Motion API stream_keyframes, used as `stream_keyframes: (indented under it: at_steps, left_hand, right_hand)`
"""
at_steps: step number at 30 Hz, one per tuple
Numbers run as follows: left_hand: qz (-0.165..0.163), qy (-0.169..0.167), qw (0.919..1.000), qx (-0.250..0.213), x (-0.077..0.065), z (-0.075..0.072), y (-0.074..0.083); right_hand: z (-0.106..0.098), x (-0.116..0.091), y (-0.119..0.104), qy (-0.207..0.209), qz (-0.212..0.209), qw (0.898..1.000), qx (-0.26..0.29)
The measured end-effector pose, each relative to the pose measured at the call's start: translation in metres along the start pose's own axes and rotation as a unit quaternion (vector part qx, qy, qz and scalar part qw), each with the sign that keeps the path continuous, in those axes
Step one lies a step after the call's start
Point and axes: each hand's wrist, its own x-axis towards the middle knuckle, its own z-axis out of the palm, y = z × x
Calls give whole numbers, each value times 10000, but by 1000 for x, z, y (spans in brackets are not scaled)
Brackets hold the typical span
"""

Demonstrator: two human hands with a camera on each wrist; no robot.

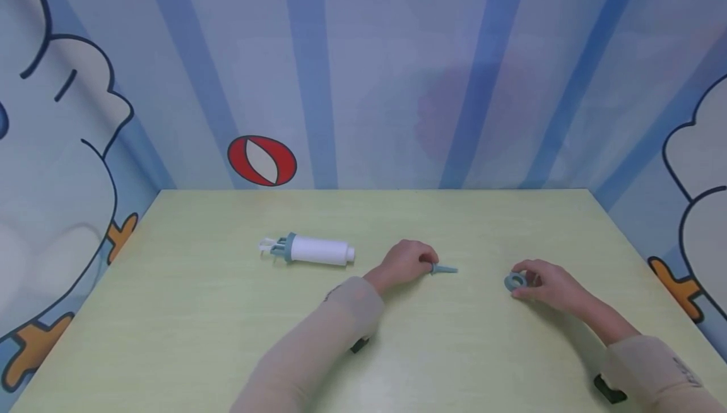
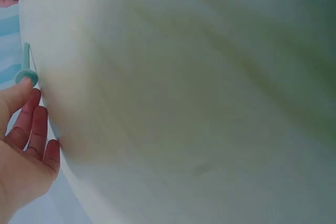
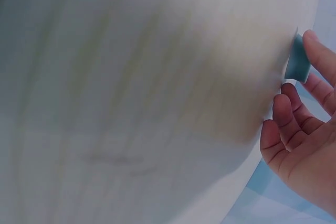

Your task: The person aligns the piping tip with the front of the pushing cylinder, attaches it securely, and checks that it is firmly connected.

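Note:
Near the middle of the table my left hand (image 1: 404, 263) pinches the flanged end of a thin, pointed blue-grey nozzle (image 1: 445, 269). Its narrow tip points right, toward my other hand. In the left wrist view the nozzle (image 2: 27, 66) shows a round flange against my thumb. Farther right, my right hand (image 1: 549, 285) holds a blue-grey ring (image 1: 511, 282) between thumb and fingers, its opening visible from above. From the right wrist view that ring (image 3: 298, 60) appears side-on as a short, smooth band. The two parts are apart from each other.
A white cylinder with a blue-grey slotted collar (image 1: 318, 251) lies on its side left of my left hand, a pale clear piece at its left end. The pale yellow table (image 1: 187, 324) meets a blue striped backdrop (image 1: 386, 84) at the rear and sides.

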Motion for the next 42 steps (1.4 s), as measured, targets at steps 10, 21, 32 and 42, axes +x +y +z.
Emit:
stream_keyframes:
  at_steps: [10,21,32,42]
  left_hand:
    - [-134,86,9998,-74,-3,-4,-2]
    - [-87,242,9982,-541,-5,-14,-8]
    - [-287,316,9922,-1173,-15,-21,-6]
    - [-363,315,9879,-1474,-24,-28,-4]
  right_hand:
    - [2,0,1,60,-49,10000,44]
    - [2,2,0,43,-73,10000,-9]
    - [-4,2,-9,260,-224,9991,235]
    - [-8,4,-26,377,-431,9969,538]
